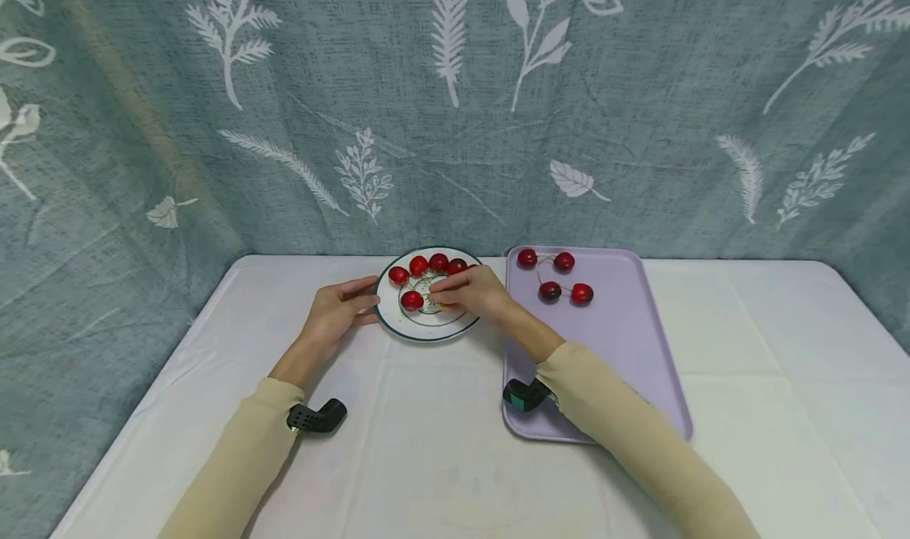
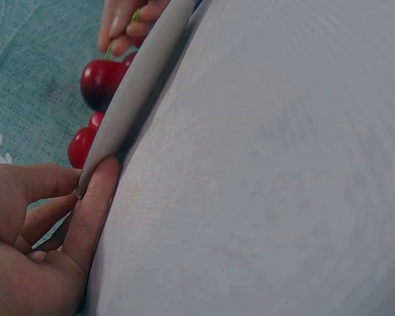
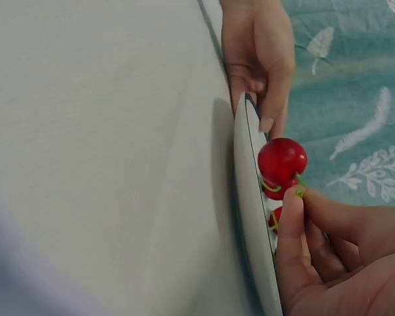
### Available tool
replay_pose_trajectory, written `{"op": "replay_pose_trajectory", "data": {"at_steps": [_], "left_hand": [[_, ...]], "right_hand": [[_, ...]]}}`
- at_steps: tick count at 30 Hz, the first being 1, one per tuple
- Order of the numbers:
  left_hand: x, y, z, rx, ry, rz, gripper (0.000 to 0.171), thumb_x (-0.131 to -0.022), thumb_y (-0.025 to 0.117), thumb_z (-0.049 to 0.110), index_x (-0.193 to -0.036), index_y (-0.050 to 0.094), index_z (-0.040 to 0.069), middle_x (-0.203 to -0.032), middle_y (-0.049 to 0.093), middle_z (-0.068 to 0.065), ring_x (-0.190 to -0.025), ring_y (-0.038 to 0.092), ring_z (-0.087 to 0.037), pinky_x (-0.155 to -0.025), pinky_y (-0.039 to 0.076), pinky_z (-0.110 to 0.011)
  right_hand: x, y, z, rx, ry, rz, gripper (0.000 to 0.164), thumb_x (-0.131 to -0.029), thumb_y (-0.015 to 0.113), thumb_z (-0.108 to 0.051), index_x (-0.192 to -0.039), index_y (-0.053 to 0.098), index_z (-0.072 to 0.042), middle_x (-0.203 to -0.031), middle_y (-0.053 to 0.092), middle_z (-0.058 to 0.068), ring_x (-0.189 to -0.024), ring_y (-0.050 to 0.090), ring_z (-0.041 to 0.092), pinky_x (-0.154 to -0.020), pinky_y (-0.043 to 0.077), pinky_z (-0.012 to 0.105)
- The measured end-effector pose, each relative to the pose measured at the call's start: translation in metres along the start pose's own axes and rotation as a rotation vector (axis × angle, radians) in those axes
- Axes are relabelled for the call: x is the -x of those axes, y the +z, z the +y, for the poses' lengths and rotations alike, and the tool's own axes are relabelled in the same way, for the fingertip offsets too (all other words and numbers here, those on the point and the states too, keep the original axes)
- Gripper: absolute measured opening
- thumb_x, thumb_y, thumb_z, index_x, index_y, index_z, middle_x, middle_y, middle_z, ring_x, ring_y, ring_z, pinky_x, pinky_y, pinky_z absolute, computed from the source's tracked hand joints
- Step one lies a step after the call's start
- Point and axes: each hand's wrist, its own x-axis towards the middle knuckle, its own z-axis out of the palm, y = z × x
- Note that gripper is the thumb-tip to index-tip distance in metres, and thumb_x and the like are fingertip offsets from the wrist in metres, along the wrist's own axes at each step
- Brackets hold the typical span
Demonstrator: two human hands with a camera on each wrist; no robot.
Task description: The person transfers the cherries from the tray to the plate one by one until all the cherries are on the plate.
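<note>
A white plate (image 1: 419,332) with a dark rim line lies on the table and carries several red cherries (image 1: 419,265). My left hand (image 1: 337,308) holds the plate's left edge, thumb above and fingers underneath, as the left wrist view shows. Over the plate, my right hand (image 1: 472,292) pinches a green stem between thumb and fingertips. The red cherry (image 3: 282,158) on that stem is just beyond the fingertips, at the plate's front left in the head view. Whether it touches the plate I cannot tell. The right hand partly hides the plate's right side.
A lilac tray (image 1: 611,341) lies right of the plate, beneath the right forearm. At its far left are two pairs of cherries (image 1: 565,262), joined by stems. A white cloth (image 1: 419,444) covers the table; a green leaf-patterned curtain (image 1: 398,112) hangs behind.
</note>
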Motion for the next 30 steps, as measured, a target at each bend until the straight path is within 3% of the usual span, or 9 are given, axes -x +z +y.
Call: {"op": "replay_pose_trajectory", "data": {"at_steps": [8,15,24,30], "left_hand": [[0.0,-0.003,0.001,0.008,-0.006,0.004,0.049,-0.098,0.054,0.001,-0.146,0.045,0.001,-0.148,0.043,-0.018,-0.125,0.053,-0.028,-0.082,0.06,-0.023],[-0.001,-0.001,0.002,0.016,0.001,-0.004,0.048,-0.098,0.054,0.0,-0.145,0.045,0.0,-0.147,0.044,-0.019,-0.126,0.052,-0.029,-0.082,0.06,-0.024],[-0.001,-0.002,0.001,0.009,0.008,-0.005,0.048,-0.097,0.055,0.001,-0.144,0.046,0.0,-0.147,0.044,-0.019,-0.121,0.056,-0.027,-0.081,0.06,-0.024],[0.0,-0.003,0.001,0.002,0.013,-0.007,0.048,-0.097,0.055,0.001,-0.144,0.045,-0.001,-0.147,0.044,-0.02,-0.11,0.063,-0.02,-0.081,0.06,-0.023]], "right_hand": [[-0.007,0.018,-0.006,0.118,-0.069,0.041,0.015,-0.084,0.076,-0.004,-0.098,0.077,0.004,-0.094,0.074,0.013,-0.069,0.069,0.012,-0.066,0.062,0.023],[-0.01,0.028,-0.01,0.204,-0.099,0.084,0.01,-0.085,0.074,-0.001,-0.094,0.078,0.003,-0.097,0.073,0.014,-0.071,0.071,0.017,-0.063,0.061,0.021],[-0.015,0.033,-0.017,0.562,-0.315,0.158,0.009,-0.088,0.073,-0.005,-0.093,0.079,-0.002,-0.087,0.074,0.008,-0.074,0.067,0.016,-0.055,0.048,0.012],[-0.017,0.034,-0.02,0.578,-0.313,0.204,0.008,-0.086,0.074,-0.005,-0.091,0.079,-0.002,-0.088,0.074,0.009,-0.08,0.067,0.019,-0.054,0.045,0.012]]}}
